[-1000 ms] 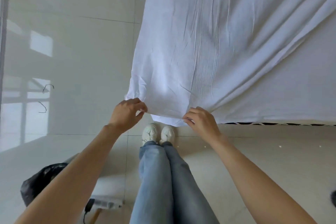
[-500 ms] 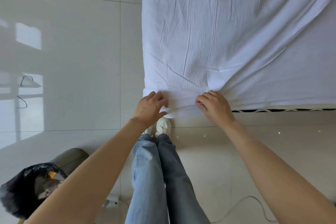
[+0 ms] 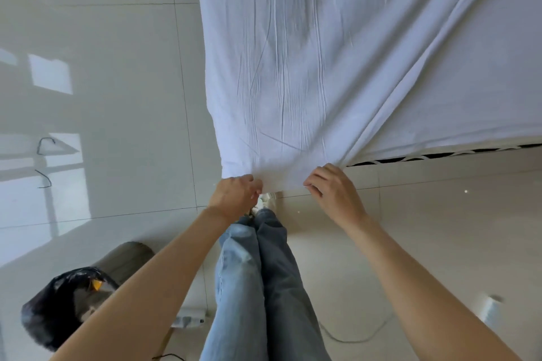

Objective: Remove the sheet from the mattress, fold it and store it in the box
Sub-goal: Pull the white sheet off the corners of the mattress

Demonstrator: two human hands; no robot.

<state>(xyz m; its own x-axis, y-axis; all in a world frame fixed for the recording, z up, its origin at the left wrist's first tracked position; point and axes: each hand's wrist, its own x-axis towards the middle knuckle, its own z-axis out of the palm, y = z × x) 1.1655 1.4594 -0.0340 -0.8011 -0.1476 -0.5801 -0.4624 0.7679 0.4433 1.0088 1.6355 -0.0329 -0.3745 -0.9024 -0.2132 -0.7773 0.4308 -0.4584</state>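
1. Both hands have spread apart along the near hem of the wrinkled white cotton sheet (image 3: 322,53), pulling it taut.
2. Left hand (image 3: 234,196) pinches the sheet's near-left corner; right hand (image 3: 331,190) grips the hem just beside it.
3. Sheet's corner is lifted, the rest draped over the mattress: removal looks just begun; no box in view.

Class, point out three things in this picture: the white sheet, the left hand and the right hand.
white sheet (image 3: 337,67), head view, on its wrinkled middle.
left hand (image 3: 234,196), head view, on the back of the hand.
right hand (image 3: 334,190), head view, on the back of the hand.
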